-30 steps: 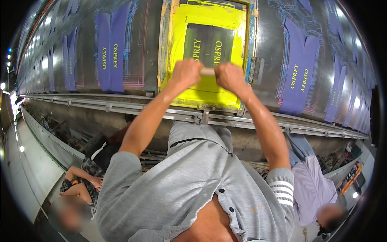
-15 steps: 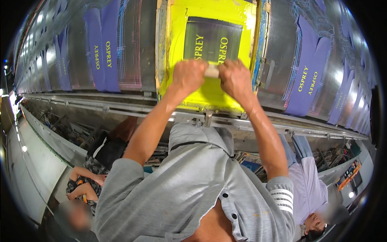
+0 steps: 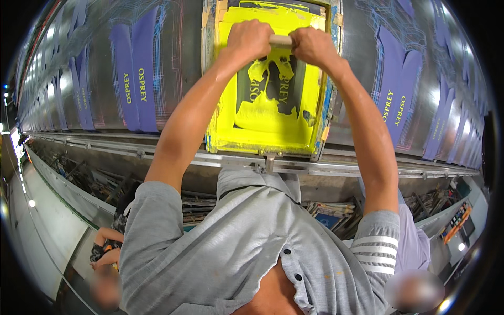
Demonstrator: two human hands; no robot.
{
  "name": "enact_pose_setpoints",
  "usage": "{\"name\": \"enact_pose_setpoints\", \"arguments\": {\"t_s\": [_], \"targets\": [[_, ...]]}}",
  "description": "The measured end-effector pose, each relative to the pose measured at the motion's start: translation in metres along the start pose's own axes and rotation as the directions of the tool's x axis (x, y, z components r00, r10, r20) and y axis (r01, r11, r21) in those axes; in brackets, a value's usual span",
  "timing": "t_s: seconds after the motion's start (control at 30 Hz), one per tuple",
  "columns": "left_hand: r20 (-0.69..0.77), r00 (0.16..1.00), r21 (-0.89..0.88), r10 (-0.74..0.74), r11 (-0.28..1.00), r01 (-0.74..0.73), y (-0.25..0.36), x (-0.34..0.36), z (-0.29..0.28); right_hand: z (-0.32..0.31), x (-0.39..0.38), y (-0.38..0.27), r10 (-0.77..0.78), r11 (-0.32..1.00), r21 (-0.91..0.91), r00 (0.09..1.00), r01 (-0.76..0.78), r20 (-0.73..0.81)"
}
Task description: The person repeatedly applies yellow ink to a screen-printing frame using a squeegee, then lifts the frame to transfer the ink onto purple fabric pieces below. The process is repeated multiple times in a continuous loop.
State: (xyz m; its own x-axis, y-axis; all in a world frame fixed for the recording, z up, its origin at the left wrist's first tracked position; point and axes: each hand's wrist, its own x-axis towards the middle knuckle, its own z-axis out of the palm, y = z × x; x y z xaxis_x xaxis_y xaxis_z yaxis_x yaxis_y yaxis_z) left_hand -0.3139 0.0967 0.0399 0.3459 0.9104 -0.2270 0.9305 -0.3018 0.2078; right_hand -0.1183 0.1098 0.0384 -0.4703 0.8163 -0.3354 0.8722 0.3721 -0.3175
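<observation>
Both my hands grip the pale wooden handle of a squeegee point(image 3: 281, 40) at the far part of a screen-printing frame point(image 3: 332, 73). My left hand point(image 3: 249, 41) is closed round its left end, and my right hand point(image 3: 316, 46) round its right end. Bright yellow ink point(image 3: 262, 118) coats the screen's border and lies in a thick, uneven patch across its near half, with a thin strand trailing up the middle. Between them shows the dark mesh window point(image 3: 245, 89) with lettering. The squeegee's blade is hidden.
Purple fabric pieces point(image 3: 137, 79) with yellow lettering lie in pairs along the metal table, including a pair to the right point(image 3: 401, 89). A metal rail point(image 3: 367, 169) runs along the near edge. Stacked papers point(image 3: 326, 212) fill shelves below. Two people stand behind, left and right.
Both hands and the squeegee have moved away from me to the screen's far part. Ink now lies unevenly over the mesh window's near half. My arms are stretched farther out.
</observation>
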Motion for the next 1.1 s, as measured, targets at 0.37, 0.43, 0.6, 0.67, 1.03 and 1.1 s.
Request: {"name": "enact_pose_setpoints", "arguments": {"t_s": [0.37, 0.43, 0.6, 0.67, 1.03, 1.1], "targets": [[0.036, 0.999, -0.161, -0.027, 0.986, 0.032, 0.057, -0.175, 0.046, 0.09, -0.155, -0.072, -0.178, 0.976, 0.077, 0.948, 0.204, -0.262], [-0.048, 0.999, -0.191, 0.022, 0.981, -0.031, 0.061, -0.203, 0.064, 0.105, -0.181, -0.089, -0.138, 0.984, 0.08, 0.961, 0.161, -0.241], [-0.146, 0.988, -0.179, 0.049, 0.981, -0.075, 0.066, -0.215, 0.1, 0.104, -0.189, -0.047, -0.017, 0.813, 0.564, 0.975, 0.141, -0.221], [-0.135, 0.991, -0.143, 0.016, 0.989, -0.035, 0.062, -0.209, 0.106, 0.09, -0.162, 0.003, 0.152, 0.954, 0.298, 0.829, 0.018, -0.538], [-0.097, 0.992, -0.226, 0.078, 0.969, -0.098, 0.124, -0.172, 0.134, 0.139, -0.175, 0.178, 0.766, 0.413, 0.91, 0.552, -0.031, -0.329], [-0.166, 0.981, -0.276, 0.095, 0.951, -0.139, 0.121, -0.172, 0.124, 0.093, -0.183, 0.151, 0.78, 0.368, 0.93, 0.542, 0.006, -0.312]]}}
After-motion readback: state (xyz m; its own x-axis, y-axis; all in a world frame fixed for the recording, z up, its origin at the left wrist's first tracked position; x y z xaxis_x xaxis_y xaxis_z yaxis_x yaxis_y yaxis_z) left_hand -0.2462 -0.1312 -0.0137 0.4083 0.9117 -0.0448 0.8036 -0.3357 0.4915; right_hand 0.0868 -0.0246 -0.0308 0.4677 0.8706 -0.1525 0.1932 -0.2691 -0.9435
